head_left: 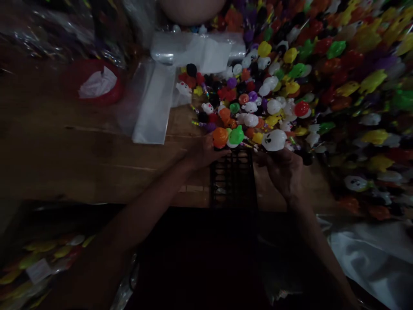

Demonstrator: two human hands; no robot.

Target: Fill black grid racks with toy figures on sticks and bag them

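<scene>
My left hand (206, 150) is closed at the left of a black slatted rack (232, 181). At its fingertips are an orange pumpkin-like plastic toy (220, 137) and a green plastic toy (236, 135), with a white one partly hidden between them. My right hand (287, 170) is closed beneath a white plastic toy with a dark-eyed face (274, 140). Its fingers are partly hidden and dark. Between the hands, a small yellow toy (257, 137) and thin striped sticks show above the rack's far end.
A large heap of colourful plastic toys (348, 90) spreads over the right and back. Left of it lie clear plastic bags (151, 107) and a roll of clear film (174, 47). A red bowl (111, 95) holds white paper. Bagged toys (41, 258) sit low at left, white cloth (371, 258) at right.
</scene>
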